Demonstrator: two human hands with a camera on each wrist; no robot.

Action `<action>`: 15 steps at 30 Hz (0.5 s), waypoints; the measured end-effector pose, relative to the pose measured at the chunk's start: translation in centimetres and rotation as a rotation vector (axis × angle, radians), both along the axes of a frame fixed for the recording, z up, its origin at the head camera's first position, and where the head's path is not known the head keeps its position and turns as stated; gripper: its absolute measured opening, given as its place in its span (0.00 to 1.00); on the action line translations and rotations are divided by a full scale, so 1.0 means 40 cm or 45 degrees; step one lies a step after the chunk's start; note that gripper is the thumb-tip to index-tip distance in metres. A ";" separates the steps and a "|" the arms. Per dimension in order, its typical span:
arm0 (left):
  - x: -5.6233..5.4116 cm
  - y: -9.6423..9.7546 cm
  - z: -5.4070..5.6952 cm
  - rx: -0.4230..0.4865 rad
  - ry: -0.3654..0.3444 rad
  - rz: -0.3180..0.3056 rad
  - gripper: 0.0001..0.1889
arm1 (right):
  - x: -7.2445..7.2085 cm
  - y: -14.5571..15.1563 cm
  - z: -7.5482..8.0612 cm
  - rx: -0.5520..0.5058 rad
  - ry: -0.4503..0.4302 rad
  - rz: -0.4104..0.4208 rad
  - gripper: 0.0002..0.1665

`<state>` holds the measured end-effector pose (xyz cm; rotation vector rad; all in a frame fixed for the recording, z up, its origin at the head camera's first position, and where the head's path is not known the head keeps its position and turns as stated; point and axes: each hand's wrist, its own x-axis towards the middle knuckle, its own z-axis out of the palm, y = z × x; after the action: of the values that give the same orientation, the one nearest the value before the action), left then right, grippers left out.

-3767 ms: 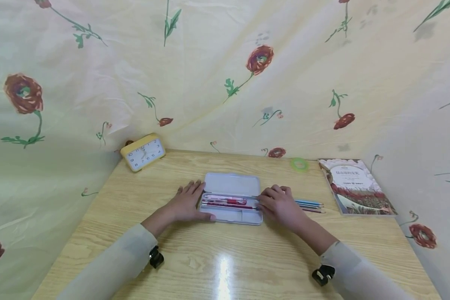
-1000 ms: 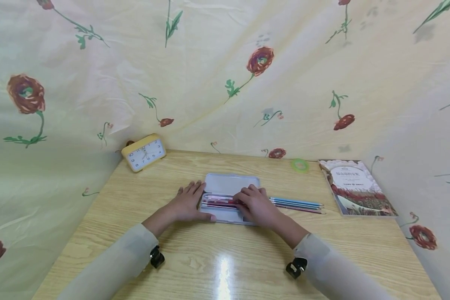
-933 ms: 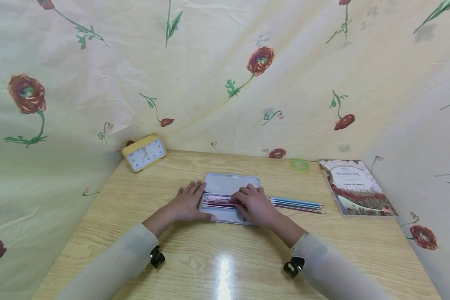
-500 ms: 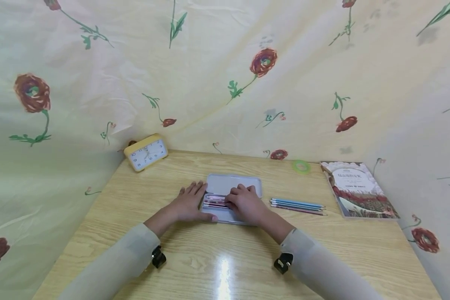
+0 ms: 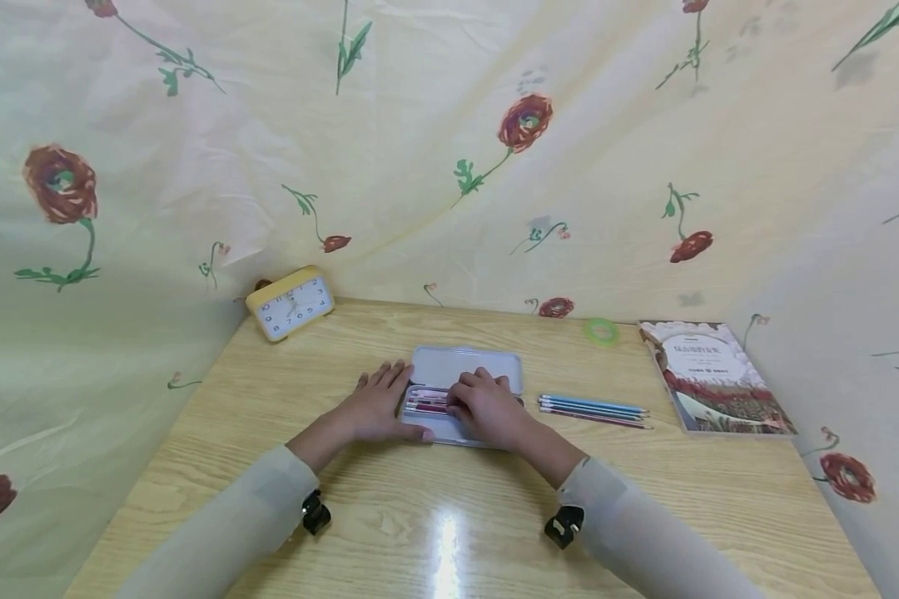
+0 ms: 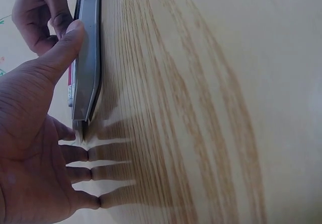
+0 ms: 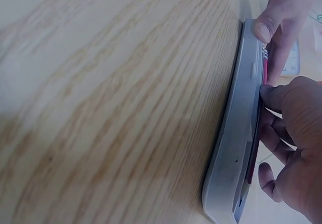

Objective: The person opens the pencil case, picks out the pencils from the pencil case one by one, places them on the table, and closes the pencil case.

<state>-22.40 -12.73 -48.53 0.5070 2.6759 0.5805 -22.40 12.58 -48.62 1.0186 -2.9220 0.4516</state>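
Flowered cloth hangs behind a wood-grain table. The left hand, fingers spread, touches a grey pencil case; the right hand pinches a red pencil inside.

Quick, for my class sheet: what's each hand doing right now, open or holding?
Left hand: open, thumb on the case.
Right hand: fingers curled at the red pencil; whether it grips it cannot be told.

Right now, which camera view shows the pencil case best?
The head view, looking down into the open pencil case, though the right hand covers part. Left and right wrist views show mainly its outer side.
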 end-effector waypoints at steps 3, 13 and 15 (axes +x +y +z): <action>0.002 -0.001 -0.002 0.008 -0.010 0.005 0.71 | -0.001 -0.004 0.003 0.001 -0.022 0.005 0.07; 0.009 -0.001 0.009 0.006 -0.004 0.004 0.69 | 0.012 -0.001 0.014 0.080 0.196 0.043 0.05; 0.007 -0.001 0.008 0.000 -0.002 0.004 0.70 | 0.015 0.004 0.013 0.104 0.299 0.047 0.04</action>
<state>-22.10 -12.77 -48.21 0.5026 2.6757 0.5814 -21.81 12.74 -48.11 1.0569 -2.7365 0.1984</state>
